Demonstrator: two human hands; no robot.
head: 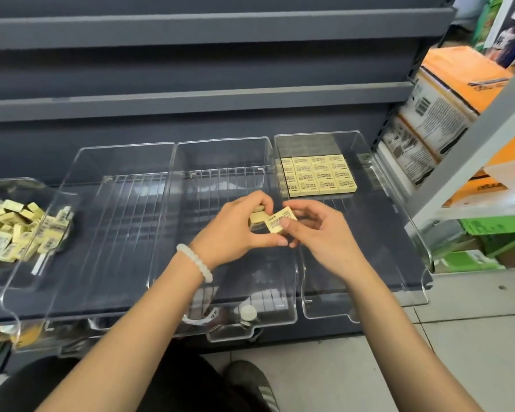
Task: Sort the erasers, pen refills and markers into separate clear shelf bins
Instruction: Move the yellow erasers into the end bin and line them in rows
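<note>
Grey shelf [369, 281] with clear bins [116, 233], left hand [235, 230] gripping yellow erasers [257, 217], right hand [324, 233] pinching one eraser [280, 223] above middle bin [235, 278], neat eraser rows [318, 176] in right bin [399, 233].

A: How many clear bins [173, 162] on the shelf?

B: Four: one at far left of the frame, two in the middle, one at right.

A: Erasers in the right bin?

B: A neat block [318, 177], four columns by four rows on top, so sixteen showing; layers beneath cannot be counted.

A: And at left?

B: A loose heap [15, 230], too jumbled to count, dozens perhaps.

A: In the hands?

B: Two hands; the left hand [235, 230] holds at least one eraser, the right hand [318, 233] holds one.

A: Boxes at upper right?

B: Several orange cartons [458, 72], count unclear.
</note>
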